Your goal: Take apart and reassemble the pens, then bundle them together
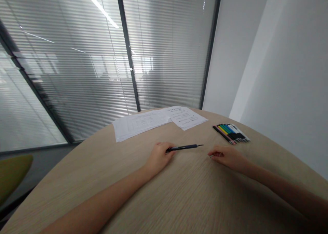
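Observation:
My left hand (pixel 159 156) rests on the round wooden table (pixel 179 193) with its fingers closed round the back end of a dark pen (pixel 185 147). The pen lies nearly level and points right, its tip toward my right hand. My right hand (pixel 227 156) lies on the table a short way from that tip, its fingers pinched on a small pale thing I cannot make out.
Two printed paper sheets (pixel 143 123) (pixel 188 117) lie at the table's far edge. A row of several coloured marker pens (pixel 231 133) sits at the right. Behind are glass walls with blinds (pixel 89 63), a white wall at right and a green chair (pixel 12 174) at left.

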`<state>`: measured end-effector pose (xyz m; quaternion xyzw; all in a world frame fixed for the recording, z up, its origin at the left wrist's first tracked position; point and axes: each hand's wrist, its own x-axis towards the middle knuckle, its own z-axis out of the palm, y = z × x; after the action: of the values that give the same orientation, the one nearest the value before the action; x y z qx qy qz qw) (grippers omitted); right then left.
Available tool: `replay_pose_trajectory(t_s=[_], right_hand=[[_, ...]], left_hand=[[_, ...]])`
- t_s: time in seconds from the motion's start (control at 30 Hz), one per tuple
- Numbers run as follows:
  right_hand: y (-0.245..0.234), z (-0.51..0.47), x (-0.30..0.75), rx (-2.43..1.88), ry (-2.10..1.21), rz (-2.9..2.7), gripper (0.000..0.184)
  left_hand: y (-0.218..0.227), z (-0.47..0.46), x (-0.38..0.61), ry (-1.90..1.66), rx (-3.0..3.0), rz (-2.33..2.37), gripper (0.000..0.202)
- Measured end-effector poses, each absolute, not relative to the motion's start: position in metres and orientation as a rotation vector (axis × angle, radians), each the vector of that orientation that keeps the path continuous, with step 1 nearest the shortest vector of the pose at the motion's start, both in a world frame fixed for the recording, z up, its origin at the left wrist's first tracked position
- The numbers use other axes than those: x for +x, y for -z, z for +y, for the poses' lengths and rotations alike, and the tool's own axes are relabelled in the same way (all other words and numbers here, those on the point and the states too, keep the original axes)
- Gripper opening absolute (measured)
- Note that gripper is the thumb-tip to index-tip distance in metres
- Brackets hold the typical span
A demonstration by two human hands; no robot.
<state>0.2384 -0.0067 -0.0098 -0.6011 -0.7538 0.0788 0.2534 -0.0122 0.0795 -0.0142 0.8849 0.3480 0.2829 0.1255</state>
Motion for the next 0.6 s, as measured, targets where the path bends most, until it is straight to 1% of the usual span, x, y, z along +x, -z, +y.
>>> replay_pose_trajectory(t_s=[0.1, 0.23, 0.43, 0.6], right_hand=[[0.001, -0.006, 0.242, -1.669, -0.304, -1.814, 0.016], [-0.007, -0.01, 0.237, -1.595, -0.428, -1.593, 0.021], [-0.006, -0.014, 0.225, -1.545, -0.578, -1.542, 0.022], [0.0, -0.013, 0.222, -1.548, -0.624, -1.508, 0.022]], left_hand=[[0.013, 0.08, -0.012, -0.799, 2.595, 0.998, 0.01], [0.014, 0.079, -0.012, -0.794, 2.628, 0.956, 0.012], [0.016, 0.079, -0.012, -0.813, 2.67, 0.889, 0.012], [0.016, 0.08, -0.011, -0.813, 2.678, 0.882, 0.011]])
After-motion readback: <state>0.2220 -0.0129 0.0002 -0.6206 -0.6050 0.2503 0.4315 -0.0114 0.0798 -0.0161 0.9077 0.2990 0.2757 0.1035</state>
